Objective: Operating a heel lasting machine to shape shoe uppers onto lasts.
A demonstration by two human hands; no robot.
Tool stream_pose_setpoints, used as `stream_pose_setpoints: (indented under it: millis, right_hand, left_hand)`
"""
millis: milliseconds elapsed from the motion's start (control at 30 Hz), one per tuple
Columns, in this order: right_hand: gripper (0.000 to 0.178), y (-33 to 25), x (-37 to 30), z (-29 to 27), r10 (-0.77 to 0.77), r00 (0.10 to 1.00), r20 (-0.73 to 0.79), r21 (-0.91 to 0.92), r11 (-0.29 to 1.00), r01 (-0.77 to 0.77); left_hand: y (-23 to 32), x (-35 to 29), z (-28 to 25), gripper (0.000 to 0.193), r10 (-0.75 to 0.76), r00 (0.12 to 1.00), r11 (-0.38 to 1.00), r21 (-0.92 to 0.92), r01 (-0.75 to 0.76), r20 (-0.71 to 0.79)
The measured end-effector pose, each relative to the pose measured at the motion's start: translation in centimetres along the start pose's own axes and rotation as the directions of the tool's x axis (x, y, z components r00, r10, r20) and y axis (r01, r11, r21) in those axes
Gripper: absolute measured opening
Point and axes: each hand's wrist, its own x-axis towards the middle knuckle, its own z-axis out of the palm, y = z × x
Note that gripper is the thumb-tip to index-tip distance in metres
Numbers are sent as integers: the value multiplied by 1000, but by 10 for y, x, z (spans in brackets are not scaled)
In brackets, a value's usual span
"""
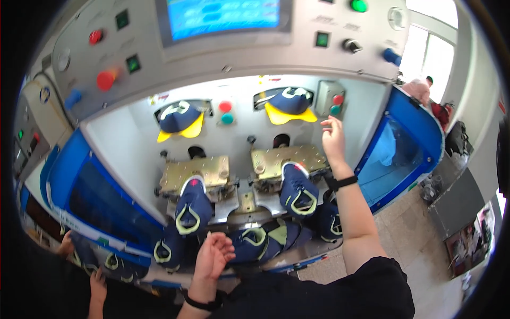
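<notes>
My right hand (333,139) is raised at the right side of the machine, just below a small grey box with a red button (338,99) and a green button (335,110). Its fingers are loosely bent and hold nothing. Low in the middle, my left hand (215,255) hovers palm up and half curled, with nothing in it. Above it a navy shoe (194,207) with a pale green collar rests toe-first at the left metal plate (195,173). A second navy shoe (298,191) sits at the right plate (276,159). A red light spot falls on each toe.
More navy shoes (252,244) lie along the front ledge. Two navy-and-yellow cap-shaped pieces (182,119) sit in the back wall. Overhead is a control panel with a screen (223,18). Blue doors (396,154) flank the opening. A co-worker's hands (97,282) handle shoes at lower left.
</notes>
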Motion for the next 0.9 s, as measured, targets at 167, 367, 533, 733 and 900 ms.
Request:
stream_pose_setpoints:
  millis: [167, 367, 533, 733, 900]
  right_hand:
    - [24, -82, -132, -8, -232, 925, 300, 345, 931, 121]
    - [17, -131, -291, 8, -365, 475, 801, 419, 908, -9]
    - [25, -117, -317, 21, -417, 468, 779, 266, 896, 355]
    - [81, -107, -329, 27, -139, 310, 940, -53, 842, 537]
    - [73, -112, -310, 24, -248, 368, 896, 64, 893, 446]
  left_hand:
    - [17, -4, -15, 34, 407, 889, 912, 143, -384, -209]
    - [34, -25, -67, 30, 606, 642, 792, 276, -545, -470]
    - [-7, -41, -109, 29, 473, 839, 523, 852, -20, -270]
    - [-68, -22, -172, 69, 563, 708, 311, 903, 297, -427]
    - [-90, 9, -195, 55, 485, 595, 818, 573, -50, -641]
